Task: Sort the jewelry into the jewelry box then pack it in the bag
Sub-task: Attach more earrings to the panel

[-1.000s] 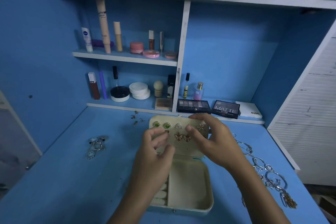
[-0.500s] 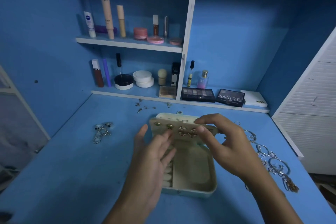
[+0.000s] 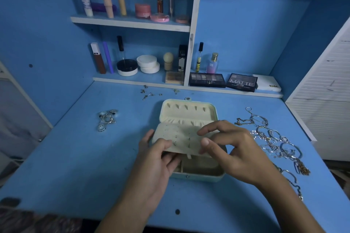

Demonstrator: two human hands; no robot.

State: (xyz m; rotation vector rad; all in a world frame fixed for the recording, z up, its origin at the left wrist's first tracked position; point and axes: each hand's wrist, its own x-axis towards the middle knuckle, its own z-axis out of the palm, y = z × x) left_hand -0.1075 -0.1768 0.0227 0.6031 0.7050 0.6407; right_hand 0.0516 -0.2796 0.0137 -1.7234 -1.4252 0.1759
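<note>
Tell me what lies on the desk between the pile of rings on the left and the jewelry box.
Nothing: in the head view, only bare blue desk runs from the rings to the jewelry box. The loose earrings lie farther back, near the shelf.

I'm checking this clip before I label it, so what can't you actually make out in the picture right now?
Head view only:
- Earring panel: its face is turned down, so only the posts show.
- Jewelry box: the base compartments are hidden by the panel, left hand and right hand.
- Small studs by the shelf: too small to identify.
- Bag: none in view.
</note>
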